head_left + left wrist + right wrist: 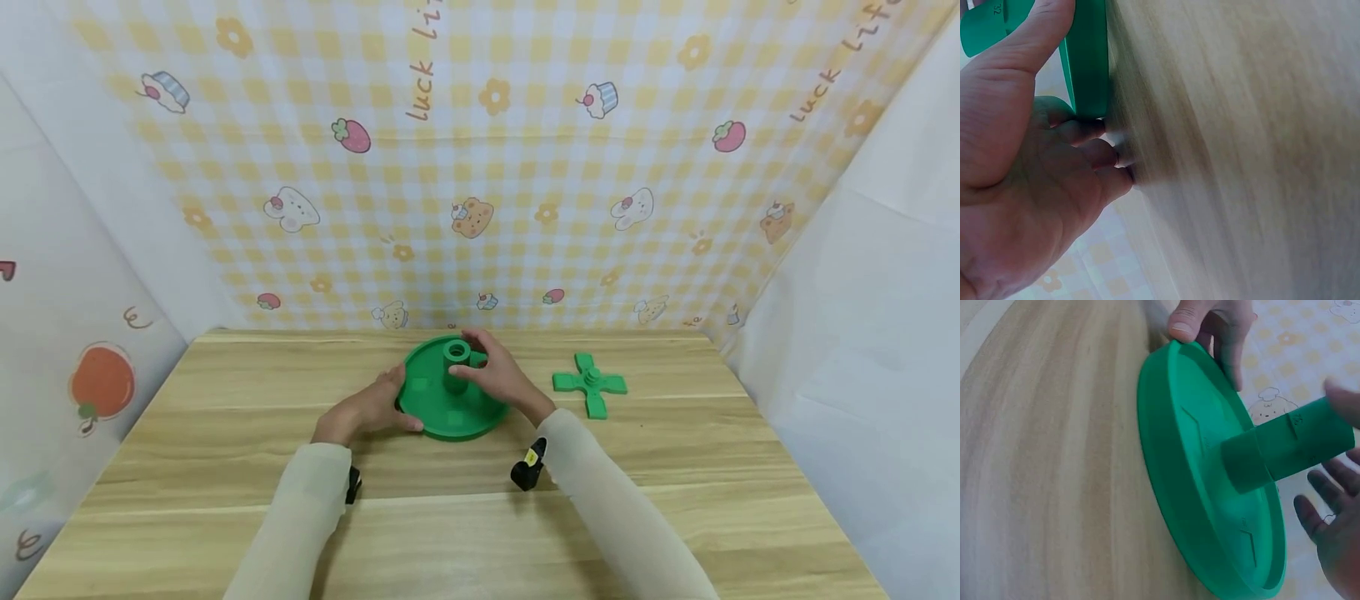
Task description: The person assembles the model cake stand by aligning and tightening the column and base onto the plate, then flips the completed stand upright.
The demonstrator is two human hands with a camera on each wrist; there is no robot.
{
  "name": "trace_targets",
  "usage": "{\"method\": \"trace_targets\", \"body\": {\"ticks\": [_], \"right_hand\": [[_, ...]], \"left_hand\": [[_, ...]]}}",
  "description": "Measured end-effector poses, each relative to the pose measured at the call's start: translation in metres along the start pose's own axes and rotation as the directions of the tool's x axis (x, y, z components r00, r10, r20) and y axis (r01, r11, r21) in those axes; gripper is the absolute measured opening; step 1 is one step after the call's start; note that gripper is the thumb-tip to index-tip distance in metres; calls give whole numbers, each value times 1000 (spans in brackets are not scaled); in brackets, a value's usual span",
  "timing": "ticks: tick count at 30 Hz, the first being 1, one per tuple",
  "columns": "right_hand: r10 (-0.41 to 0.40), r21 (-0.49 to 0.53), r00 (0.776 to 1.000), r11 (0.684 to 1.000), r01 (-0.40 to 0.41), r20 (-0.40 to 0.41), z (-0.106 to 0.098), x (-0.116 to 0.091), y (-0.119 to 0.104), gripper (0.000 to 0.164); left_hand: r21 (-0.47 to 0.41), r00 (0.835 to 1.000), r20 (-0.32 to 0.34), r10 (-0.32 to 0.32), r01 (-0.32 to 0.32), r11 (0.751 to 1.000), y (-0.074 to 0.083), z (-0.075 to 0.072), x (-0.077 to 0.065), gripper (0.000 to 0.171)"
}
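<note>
A round green dish (429, 417) with a raised rim lies on the table. From its middle rises a hollow green tube (1297, 444), upright, with a seam partway along it. My left hand (378, 406) grips the dish by its left edge, thumb (1038, 31) near the rim and fingers curled along the side. Around the top of the tube, my right hand (498, 372) is loosely spread. Its thumb overlaps the tube's upper end in the right wrist view, while the other fingers (1329, 487) stand apart from it.
A flat green cross-shaped piece (611, 384) with a ridged stub at its centre lies on the wooden table (480, 542), right of the dish. Behind the table hangs a checked curtain (510, 167), with pale cloth (862, 275) at the sides.
</note>
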State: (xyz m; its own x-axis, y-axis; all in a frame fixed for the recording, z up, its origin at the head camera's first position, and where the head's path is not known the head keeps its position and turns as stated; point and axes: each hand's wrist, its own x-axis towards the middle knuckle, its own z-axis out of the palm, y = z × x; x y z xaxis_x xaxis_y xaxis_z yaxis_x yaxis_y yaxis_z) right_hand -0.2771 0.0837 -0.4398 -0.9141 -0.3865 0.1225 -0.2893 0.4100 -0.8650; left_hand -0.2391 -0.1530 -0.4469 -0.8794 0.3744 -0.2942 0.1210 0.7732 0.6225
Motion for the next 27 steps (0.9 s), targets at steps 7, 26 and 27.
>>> {"method": "trace_targets", "body": {"ticks": [7,26,27], "right_hand": [[-41,2,999,999,41,17,-3,3,1,54],[4,-122,993,992,-19,-118,8,3,-1,40],[7,-124,993,992,-21,-117,8,3,-1,41]], "left_hand": [[8,1000,3,1,-1,1000,0,0,0,117],[20,1000,14,0,0,1000,-1,-1,1,118],[18,1000,14,0,0,1000,-1,-2,2,118]]}}
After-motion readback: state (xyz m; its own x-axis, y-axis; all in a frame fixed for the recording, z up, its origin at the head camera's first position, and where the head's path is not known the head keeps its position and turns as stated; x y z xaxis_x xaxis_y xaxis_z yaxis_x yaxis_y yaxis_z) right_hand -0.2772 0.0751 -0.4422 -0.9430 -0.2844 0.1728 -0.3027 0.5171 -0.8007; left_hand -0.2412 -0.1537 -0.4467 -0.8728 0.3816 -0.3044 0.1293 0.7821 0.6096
